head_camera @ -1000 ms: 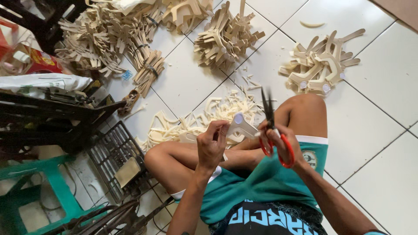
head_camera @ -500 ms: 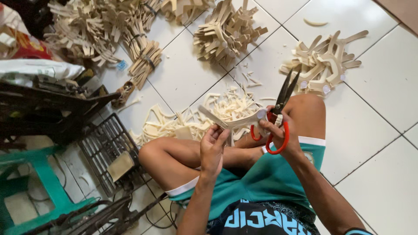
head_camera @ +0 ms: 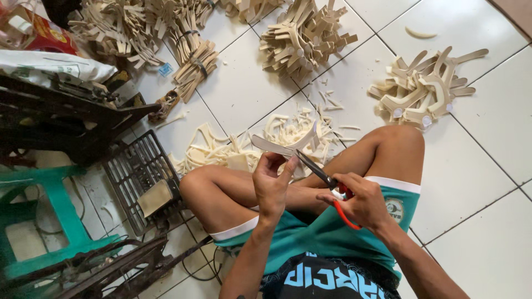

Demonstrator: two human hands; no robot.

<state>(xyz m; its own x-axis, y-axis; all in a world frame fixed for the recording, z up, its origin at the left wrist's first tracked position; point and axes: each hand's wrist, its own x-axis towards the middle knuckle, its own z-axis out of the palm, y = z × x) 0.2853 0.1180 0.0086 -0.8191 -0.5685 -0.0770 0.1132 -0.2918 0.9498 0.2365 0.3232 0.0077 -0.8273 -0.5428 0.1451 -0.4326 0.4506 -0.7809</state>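
— So, where do we see the cream strap piece (head_camera: 288, 145)?
— Above our knees, pinched in the left hand (head_camera: 272, 185). Our right hand (head_camera: 363, 199) grips red-handled scissors (head_camera: 327, 185), blades touching the piece.
— Around us?
— Offcuts (head_camera: 233, 152) on the tiled floor (head_camera: 471, 177), stacks (head_camera: 305, 36) beyond.

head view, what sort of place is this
Likely a small home workshop for piecework, on a tiled floor. Stacks of cream cut pieces and trimmings lie around; the right hand works scissors on a piece in the left hand.
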